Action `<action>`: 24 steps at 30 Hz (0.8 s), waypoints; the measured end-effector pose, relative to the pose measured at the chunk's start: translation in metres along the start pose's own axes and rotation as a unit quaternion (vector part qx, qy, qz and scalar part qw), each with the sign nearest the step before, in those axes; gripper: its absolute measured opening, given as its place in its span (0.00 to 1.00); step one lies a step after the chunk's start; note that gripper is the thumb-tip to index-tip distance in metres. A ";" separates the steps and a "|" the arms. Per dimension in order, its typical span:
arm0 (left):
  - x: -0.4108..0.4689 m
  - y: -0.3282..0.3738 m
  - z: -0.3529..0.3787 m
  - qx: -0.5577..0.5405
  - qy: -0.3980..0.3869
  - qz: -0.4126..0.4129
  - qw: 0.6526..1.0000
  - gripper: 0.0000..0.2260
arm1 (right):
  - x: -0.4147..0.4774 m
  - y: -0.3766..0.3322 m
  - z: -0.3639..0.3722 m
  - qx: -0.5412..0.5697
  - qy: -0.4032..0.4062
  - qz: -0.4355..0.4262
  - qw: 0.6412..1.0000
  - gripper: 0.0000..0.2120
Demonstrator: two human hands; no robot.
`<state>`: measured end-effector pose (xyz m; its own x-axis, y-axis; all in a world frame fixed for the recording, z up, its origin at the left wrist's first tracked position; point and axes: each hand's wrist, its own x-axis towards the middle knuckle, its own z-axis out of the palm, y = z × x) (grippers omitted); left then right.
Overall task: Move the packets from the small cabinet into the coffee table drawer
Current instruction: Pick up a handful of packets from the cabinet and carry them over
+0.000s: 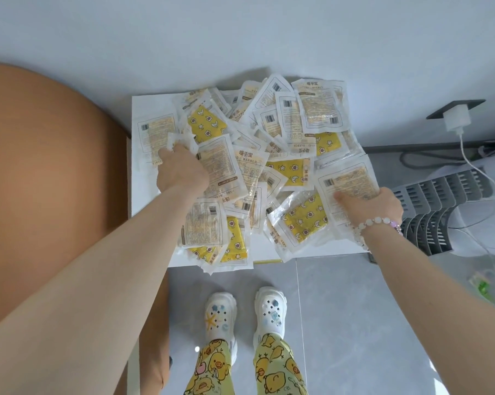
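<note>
Packets [269,166] all lie heaped on top of small cabinet [146,109]; none moved as far as visible. Coffee table drawer not in frame, so task looks barely begun, w/ whole pile left to carry over. Left hand [181,172] has fingers curled into a crumpled bunch [181,139] at pile's left side, gripping it. Right hand [383,206] pinches one flat packet [349,178] at right edge, thumb on top, fingers under. Count: 2 hands, 1 cabinet; pkts overlap too much for exact no., prob. several dozen, some yellow star-print side up, others label side.
</note>
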<state>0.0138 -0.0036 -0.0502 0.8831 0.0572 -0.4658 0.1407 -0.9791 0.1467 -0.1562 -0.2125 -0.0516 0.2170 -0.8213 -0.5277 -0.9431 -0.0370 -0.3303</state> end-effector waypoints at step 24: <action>-0.085 0.040 -0.175 -0.296 -0.026 0.079 0.952 0.17 | -0.084 -0.057 -0.149 0.357 -0.098 0.099 0.924 0.37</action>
<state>0.0224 -0.0141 0.1479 0.8932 -0.1057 -0.4370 0.2491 -0.6929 0.6767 -0.1586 -0.2263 0.1284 0.1646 -0.6505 -0.7415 -0.5776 0.5458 -0.6070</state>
